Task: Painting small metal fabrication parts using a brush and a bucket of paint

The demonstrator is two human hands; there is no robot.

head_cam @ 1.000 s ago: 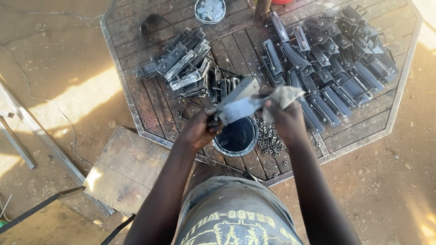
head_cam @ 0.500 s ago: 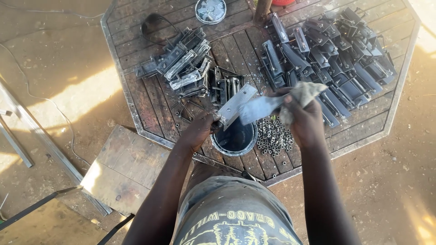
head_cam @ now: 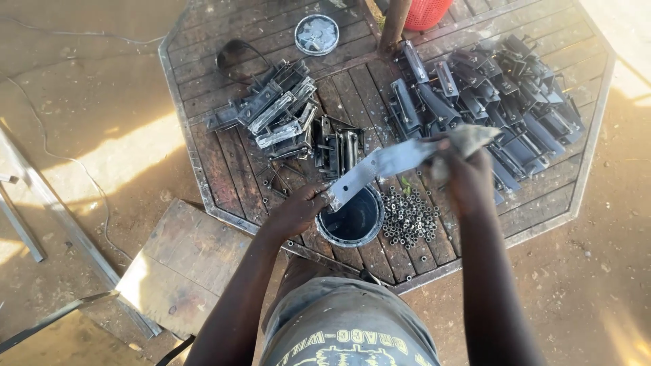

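Observation:
My left hand [head_cam: 297,211] grips the lower end of a flat grey metal plate [head_cam: 375,171], which slants up to the right over a round dark can [head_cam: 351,218]. My right hand [head_cam: 466,177] clutches a crumpled rag [head_cam: 466,139] pressed against the plate's upper end. Both hands hover above an octagonal wooden table [head_cam: 203,156].
A heap of small metal nuts [head_cam: 409,215] lies right of the can. Piles of dark metal brackets sit at the left [head_cam: 271,112], centre [head_cam: 337,146] and right [head_cam: 498,91]. A round tin lid [head_cam: 317,34] and a red basket [head_cam: 426,10] are at the far edge. A wooden board [head_cam: 183,261] lies on the dirt.
My right hand has slid the rag up and to the right along the plate. The left hand stays low by the can, and more of the plate is bare.

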